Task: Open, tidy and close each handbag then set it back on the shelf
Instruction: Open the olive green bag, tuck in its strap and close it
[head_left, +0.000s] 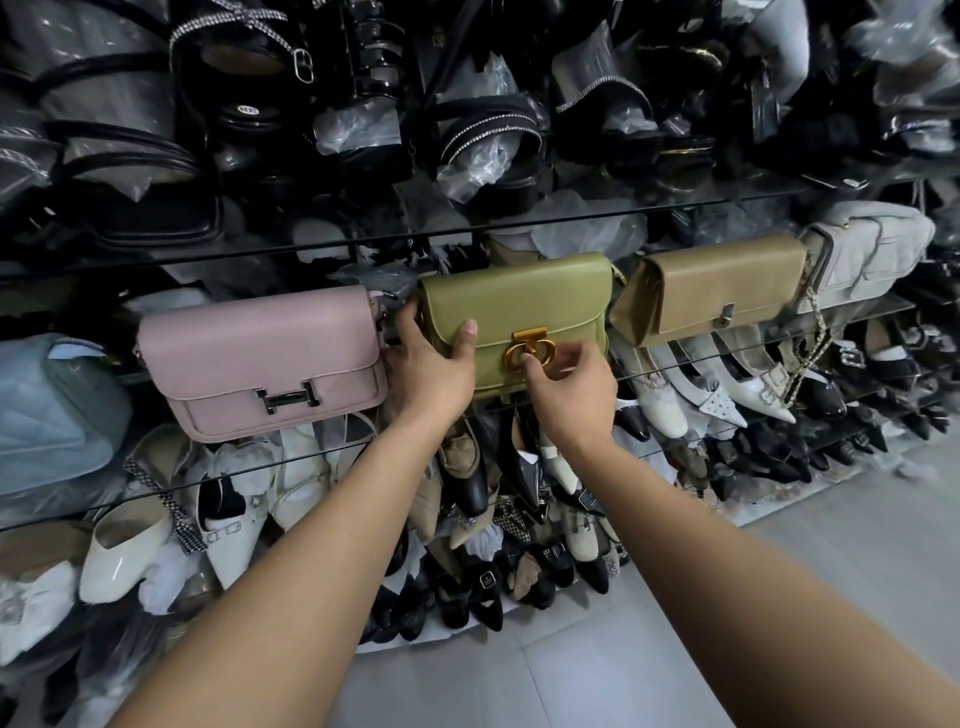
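Note:
An olive-green handbag with a gold clasp stands on the glass shelf, its flap down. My left hand grips the bag's left end, thumb on the front flap and fingers behind. My right hand pinches the gold clasp at the lower edge of the flap. A pink handbag with a silver H clasp stands to the left. On the right stand a tan handbag and a pale grey quilted handbag.
A light blue quilted bag sits at the far left. Black sandals in plastic fill the shelf above. White and black shoes crowd the shelves below. Grey floor tiles lie underneath.

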